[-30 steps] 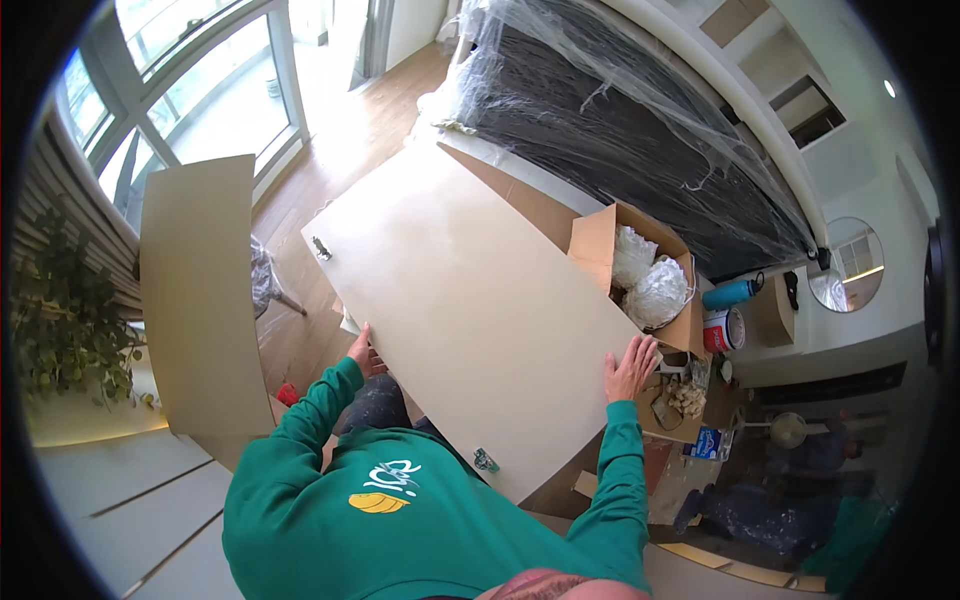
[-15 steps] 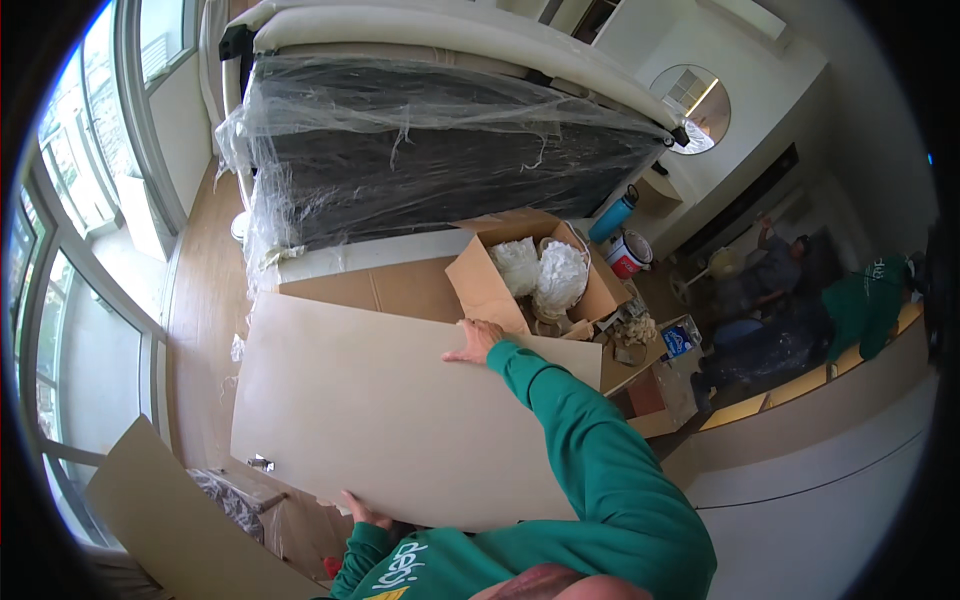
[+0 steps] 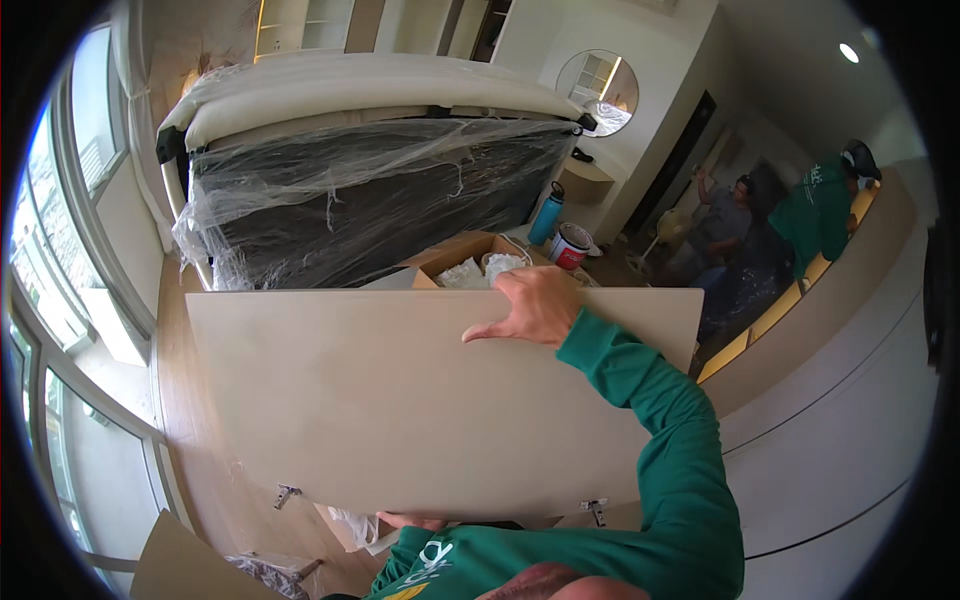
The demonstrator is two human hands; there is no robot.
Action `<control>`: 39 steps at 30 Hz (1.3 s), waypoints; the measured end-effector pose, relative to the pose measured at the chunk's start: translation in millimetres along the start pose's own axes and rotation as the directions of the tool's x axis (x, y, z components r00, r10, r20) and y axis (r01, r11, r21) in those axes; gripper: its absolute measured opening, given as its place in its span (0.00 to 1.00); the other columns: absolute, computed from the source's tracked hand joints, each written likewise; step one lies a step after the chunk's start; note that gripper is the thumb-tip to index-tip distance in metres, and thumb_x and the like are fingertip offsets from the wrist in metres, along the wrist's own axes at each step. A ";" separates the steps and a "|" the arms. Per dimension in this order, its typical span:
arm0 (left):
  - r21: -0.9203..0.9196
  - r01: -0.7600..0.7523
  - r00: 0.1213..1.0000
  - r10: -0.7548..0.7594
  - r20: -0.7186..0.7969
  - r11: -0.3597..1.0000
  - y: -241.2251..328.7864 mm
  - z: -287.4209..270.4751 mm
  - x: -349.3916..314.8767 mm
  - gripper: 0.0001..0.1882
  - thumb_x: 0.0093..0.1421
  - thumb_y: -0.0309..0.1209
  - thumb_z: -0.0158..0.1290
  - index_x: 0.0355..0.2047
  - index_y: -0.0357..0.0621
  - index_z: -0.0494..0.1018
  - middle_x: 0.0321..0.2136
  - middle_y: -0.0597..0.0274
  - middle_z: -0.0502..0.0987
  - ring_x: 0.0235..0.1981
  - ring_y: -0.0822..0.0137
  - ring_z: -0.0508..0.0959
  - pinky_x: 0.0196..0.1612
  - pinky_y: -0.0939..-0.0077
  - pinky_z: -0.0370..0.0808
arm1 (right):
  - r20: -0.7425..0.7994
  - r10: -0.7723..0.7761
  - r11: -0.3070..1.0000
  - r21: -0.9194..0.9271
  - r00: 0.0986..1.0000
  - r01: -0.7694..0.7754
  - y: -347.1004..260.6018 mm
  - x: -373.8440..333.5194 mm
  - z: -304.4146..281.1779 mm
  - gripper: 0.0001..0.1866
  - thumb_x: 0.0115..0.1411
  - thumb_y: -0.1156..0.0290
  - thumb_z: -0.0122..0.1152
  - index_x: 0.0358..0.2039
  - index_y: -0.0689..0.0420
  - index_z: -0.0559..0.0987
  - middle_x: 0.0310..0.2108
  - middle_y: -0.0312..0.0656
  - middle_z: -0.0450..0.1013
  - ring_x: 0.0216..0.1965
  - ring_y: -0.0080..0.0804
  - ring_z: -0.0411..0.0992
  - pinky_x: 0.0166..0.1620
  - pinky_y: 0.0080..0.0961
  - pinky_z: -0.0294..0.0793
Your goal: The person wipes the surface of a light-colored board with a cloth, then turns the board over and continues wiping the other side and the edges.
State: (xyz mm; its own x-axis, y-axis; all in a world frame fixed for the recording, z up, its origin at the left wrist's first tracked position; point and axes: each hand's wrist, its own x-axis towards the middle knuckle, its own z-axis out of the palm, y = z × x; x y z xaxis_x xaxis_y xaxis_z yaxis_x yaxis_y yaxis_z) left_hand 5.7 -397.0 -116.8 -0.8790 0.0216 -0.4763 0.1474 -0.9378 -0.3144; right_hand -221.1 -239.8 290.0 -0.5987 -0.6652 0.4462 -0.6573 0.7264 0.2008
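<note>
Gripping beige panel (image 3: pixel 400 400), long axis 9-to-3 across centre view, face toward camera. Right hand (image 3: pixel 530 305) clamps top edge at 1 o'clock; left hand (image 3: pixel 412 521) grasps bottom edge, 6 o'clock. Metal hinges (image 3: pixel 594 509) along lower edge.

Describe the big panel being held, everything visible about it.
The panel is a large, flat, pale beige rectangle, smooth like laminated board. Two small metal fittings stick out at its lower edge, one near each corner. It is held up off the floor, long side across. The right hand grips its top edge; the left hand supports its bottom edge. Behind it sit an open cardboard box and a plastic-wrapped mattress.
</note>
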 end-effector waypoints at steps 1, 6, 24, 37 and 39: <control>0.093 0.024 0.999 -0.027 0.025 0.995 -8.7 24.2 4.2 0.56 0.54 0.84 0.30 0.66 0.55 0.67 0.64 0.61 0.69 0.63 0.52 0.69 0.63 0.43 0.69 | -0.103 -0.041 0.998 -0.048 0.994 0.036 -6.5 -2.0 -41.8 0.41 0.42 0.26 0.71 0.20 0.60 0.76 0.19 0.45 0.74 0.22 0.42 0.75 0.28 0.35 0.76; 0.424 0.102 0.982 -0.158 0.101 0.900 -60.9 98.1 110.6 0.57 0.52 0.86 0.29 0.63 0.55 0.69 0.59 0.62 0.72 0.58 0.56 0.72 0.60 0.47 0.71 | -0.472 -0.204 0.932 -0.361 0.858 0.023 -22.5 -77.7 -188.9 0.36 0.38 0.35 0.80 0.23 0.56 0.75 0.19 0.37 0.69 0.20 0.34 0.71 0.25 0.30 0.71; 0.549 -0.046 0.958 -0.119 0.261 0.835 -215.3 173.7 182.2 0.45 0.58 0.72 0.38 0.60 0.51 0.71 0.56 0.60 0.76 0.53 0.57 0.75 0.60 0.50 0.71 | -0.547 -0.156 0.988 -0.093 0.822 0.125 269.2 -332.0 -4.1 0.14 0.38 0.81 0.66 0.28 0.53 0.76 0.30 0.33 0.73 0.34 0.35 0.75 0.35 0.33 0.76; 0.415 0.079 0.982 -0.143 0.124 0.906 -181.1 46.1 242.1 0.37 0.63 0.61 0.42 0.61 0.48 0.71 0.57 0.58 0.76 0.56 0.56 0.75 0.63 0.53 0.70 | -0.325 0.196 0.926 0.373 0.925 -0.065 325.8 -348.8 210.5 0.20 0.38 0.84 0.70 0.33 0.54 0.74 0.36 0.40 0.73 0.43 0.46 0.75 0.53 0.47 0.83; 0.382 0.096 0.976 -0.162 0.143 0.919 -174.6 35.3 237.8 0.35 0.64 0.59 0.43 0.61 0.48 0.71 0.58 0.58 0.76 0.56 0.56 0.75 0.64 0.54 0.69 | -0.310 0.271 0.897 0.425 0.911 -0.122 307.7 -348.5 230.7 0.21 0.38 0.85 0.70 0.32 0.54 0.74 0.35 0.40 0.73 0.42 0.46 0.75 0.55 0.49 0.82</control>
State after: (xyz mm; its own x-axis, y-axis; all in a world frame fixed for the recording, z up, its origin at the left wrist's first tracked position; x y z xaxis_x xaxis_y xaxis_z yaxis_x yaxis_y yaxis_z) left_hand -245.0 -240.4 -146.2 -0.9470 0.1232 -0.2965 -0.1223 -0.9923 -0.0216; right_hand -320.3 175.6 -4.9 -0.5819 -0.3555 0.7315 -0.7110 0.6590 -0.2453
